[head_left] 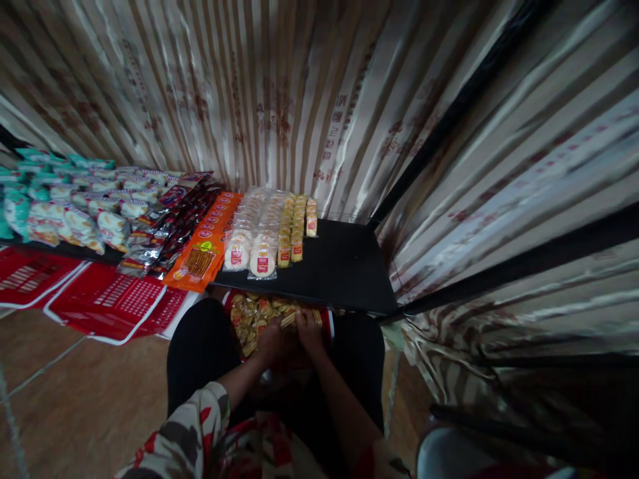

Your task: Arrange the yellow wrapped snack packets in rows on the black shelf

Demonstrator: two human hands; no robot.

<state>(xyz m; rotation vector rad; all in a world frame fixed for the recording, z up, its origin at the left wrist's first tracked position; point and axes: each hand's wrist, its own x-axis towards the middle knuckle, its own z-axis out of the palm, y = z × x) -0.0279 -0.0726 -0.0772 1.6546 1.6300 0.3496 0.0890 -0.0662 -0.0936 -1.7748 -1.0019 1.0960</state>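
Note:
Both my hands reach into a red container (327,323) full of small yellow snack packets (252,316) that sits between my knees below a black shelf (344,266). My left hand (272,340) is curled among the packets. My right hand (308,330) is closed on a short row of the yellow packets (288,320) at the container's far side. On the shelf above lie rows of yellow packets (298,223) and round white-wrapped cakes (252,243).
Orange snack bags (204,249), dark foil packs (160,233) and teal-and-white bags (64,199) fill the shelf's left part. Red baskets (110,303) lie on the floor at left. A striped curtain (299,100) hangs behind and to the right. A white stool edge (444,452) shows at bottom right.

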